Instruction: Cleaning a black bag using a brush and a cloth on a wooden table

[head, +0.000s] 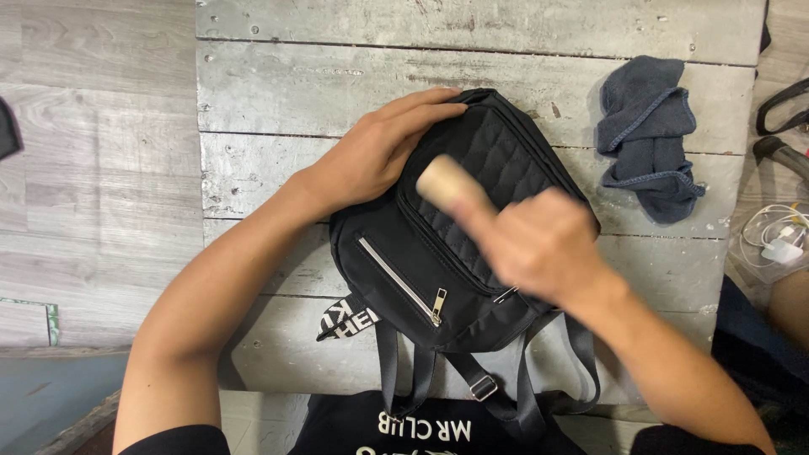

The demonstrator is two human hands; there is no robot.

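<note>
A small black quilted backpack [459,227] lies flat on a weathered grey wooden table [278,84], its straps hanging toward me over the near edge. My left hand [375,152] rests on the bag's upper left corner, fingers spread along its top edge. My right hand [539,240] is blurred above the bag's right side and grips a light wooden handle [447,181] that sticks up and to the left. What is at the handle's other end is hidden under my hand.
A crumpled dark blue cloth [649,135] lies on the table at the upper right. White cables and a charger [775,240] sit past the table's right edge. Grey plank floor [93,168] spreads to the left.
</note>
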